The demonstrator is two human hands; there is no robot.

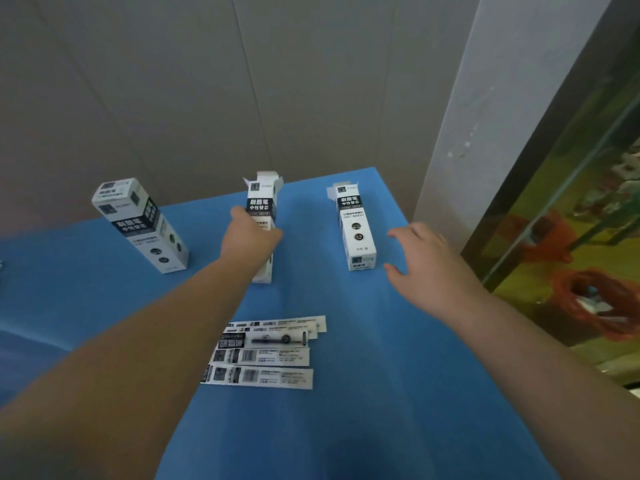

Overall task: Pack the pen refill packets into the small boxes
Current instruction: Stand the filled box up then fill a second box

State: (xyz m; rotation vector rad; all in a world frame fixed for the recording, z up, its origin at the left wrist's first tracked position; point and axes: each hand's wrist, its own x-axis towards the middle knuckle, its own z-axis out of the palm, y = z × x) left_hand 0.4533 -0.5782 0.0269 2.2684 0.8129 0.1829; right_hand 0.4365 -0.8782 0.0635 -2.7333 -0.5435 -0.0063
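Three tall white-and-black small boxes stand upright on the blue table. My left hand grips the middle box, whose top flaps are open. The right box also has its top flap open; my right hand hovers just to its right with fingers spread, not touching it. The left box stands closed and apart. Several flat refill packets lie in a loose stack near the table's middle, below both hands.
A grey panelled wall runs behind the table and a white pillar stands at the back right. Beyond the table's right edge are a glass tank and an orange coiled cable.
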